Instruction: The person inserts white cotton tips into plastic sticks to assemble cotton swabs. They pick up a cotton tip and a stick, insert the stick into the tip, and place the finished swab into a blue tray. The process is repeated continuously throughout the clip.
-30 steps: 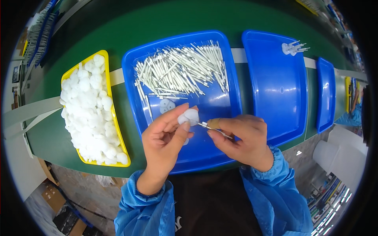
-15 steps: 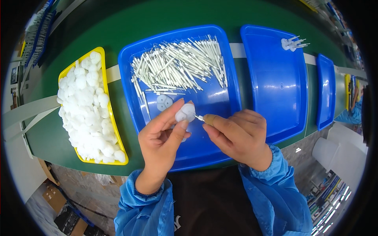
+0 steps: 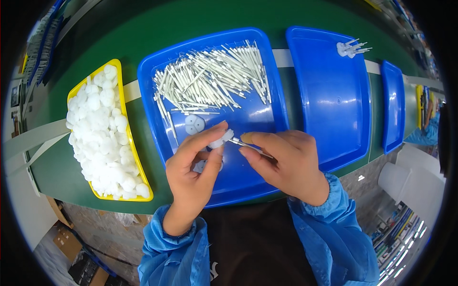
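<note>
Pinched between the thumb and fingers of my left hand [image 3: 188,164] is a small white lobed plastic piece [image 3: 220,140], tilted nearly edge-on. My right hand [image 3: 293,162] grips a thin white rod [image 3: 253,147] between thumb and forefinger. The rod's tip meets the lobed piece; whether it is inside a hole I cannot tell. Both hands are over the near part of a blue tray [image 3: 248,181]. A similar grey-white lobed piece [image 3: 194,124] lies in that tray beyond my left hand. Another pale piece [image 3: 199,166] shows partly behind my left fingers.
Many white rods [image 3: 210,78] are heaped in the tray's far half. Leftward, a yellow tray [image 3: 138,159] holds a pile of white rounded pieces [image 3: 98,138]. A second blue tray [image 3: 329,128] on the right has rods standing in lobed pieces [image 3: 350,49]. Beyond it lies a narrower blue tray [image 3: 392,109].
The lobed piece has turned from facing up to nearly edge-on. My right fingers have shifted, and more of the rod's length now shows. The whole view has moved slightly.
</note>
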`<state>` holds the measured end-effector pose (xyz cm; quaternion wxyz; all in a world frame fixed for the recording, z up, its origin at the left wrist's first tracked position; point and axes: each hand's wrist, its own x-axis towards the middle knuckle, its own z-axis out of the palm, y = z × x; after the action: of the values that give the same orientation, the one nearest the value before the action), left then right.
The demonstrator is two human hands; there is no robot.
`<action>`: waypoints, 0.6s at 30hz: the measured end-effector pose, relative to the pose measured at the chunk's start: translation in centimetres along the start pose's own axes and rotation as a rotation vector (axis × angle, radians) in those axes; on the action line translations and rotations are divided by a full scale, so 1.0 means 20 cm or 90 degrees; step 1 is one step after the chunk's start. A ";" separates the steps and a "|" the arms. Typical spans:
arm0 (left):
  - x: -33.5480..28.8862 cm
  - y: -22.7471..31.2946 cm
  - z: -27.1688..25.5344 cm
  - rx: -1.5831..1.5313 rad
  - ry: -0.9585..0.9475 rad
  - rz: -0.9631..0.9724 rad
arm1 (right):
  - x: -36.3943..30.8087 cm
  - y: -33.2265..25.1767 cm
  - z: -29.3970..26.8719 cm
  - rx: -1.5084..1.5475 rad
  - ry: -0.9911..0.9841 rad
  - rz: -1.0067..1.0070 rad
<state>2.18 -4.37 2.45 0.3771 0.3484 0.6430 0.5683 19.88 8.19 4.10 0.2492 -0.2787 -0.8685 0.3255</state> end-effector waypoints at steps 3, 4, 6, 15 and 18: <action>-0.01 -0.02 0.02 -0.029 0.015 -0.003 | -0.01 0.00 0.00 0.025 -0.043 0.043; -0.02 -0.02 0.03 -0.044 0.016 -0.005 | -0.01 0.00 0.01 0.062 -0.041 0.070; -0.02 -0.02 0.04 -0.052 0.018 -0.007 | -0.01 -0.01 0.03 0.135 -0.038 0.124; -0.01 -0.02 0.03 0.121 -0.001 0.062 | 0.00 -0.02 0.02 0.281 -0.133 0.298; -0.01 -0.02 0.01 0.198 -0.006 0.101 | -0.01 0.02 0.08 -0.036 0.032 -0.032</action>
<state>2.47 -4.38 2.14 0.2755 0.4551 0.6917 0.4884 19.27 7.65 2.66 0.2712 -0.2719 -0.8776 0.2871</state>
